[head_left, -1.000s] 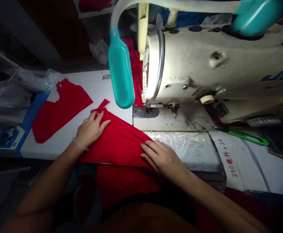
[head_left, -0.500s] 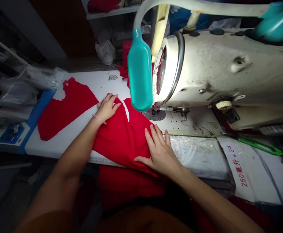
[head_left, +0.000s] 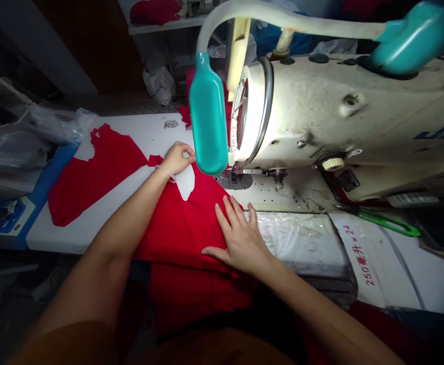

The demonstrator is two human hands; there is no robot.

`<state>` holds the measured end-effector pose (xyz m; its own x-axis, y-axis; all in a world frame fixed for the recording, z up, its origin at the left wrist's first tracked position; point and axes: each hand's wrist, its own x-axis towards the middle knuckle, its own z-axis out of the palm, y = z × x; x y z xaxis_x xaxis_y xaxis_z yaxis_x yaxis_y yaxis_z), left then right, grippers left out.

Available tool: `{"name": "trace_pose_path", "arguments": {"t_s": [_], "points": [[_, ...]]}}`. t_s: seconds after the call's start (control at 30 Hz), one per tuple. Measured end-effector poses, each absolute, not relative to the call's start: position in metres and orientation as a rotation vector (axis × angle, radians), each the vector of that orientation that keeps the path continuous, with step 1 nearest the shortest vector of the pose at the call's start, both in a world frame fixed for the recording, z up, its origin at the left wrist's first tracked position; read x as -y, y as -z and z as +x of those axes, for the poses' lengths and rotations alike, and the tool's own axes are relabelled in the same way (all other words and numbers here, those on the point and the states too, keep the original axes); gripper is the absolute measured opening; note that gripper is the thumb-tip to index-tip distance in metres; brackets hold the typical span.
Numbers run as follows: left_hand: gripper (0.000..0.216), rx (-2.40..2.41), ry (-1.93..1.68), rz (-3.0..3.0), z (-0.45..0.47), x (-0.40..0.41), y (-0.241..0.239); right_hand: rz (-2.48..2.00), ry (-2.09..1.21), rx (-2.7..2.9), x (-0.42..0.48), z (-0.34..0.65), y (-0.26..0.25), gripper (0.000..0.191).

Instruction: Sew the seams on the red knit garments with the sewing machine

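Here, left fingers (head_left: 185,147) pinch red cloth (head_left: 185,230) while right fingers (head_left: 232,211) lie splayed on it.

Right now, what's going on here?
A person is handling red fabric beside a sewing machine. The right hand lies spread on the fabric near the machine; the left hand has its fingers curled at the fabric's far edge. Another red piece lies farther left on the white table, with neither hand on it.
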<state>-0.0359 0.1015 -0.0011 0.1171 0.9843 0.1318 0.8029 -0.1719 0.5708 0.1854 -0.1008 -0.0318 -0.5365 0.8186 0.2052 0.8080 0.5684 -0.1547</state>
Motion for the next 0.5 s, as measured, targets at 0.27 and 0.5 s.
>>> {"name": "trace_pose_path", "arguments": {"t_s": [0.27, 0.5], "points": [[0.029, -1.314, -0.846, 1.860, -0.055, -0.027, -0.068, -1.368, -0.070, 2.431, 0.100, 0.186, 0.039, 0.096], [0.042, -1.014, -0.242, 2.049, -0.012, 0.053, -0.041, -0.937, 0.051, 2.339, 0.103, 0.184, 0.016, 0.027]]}}
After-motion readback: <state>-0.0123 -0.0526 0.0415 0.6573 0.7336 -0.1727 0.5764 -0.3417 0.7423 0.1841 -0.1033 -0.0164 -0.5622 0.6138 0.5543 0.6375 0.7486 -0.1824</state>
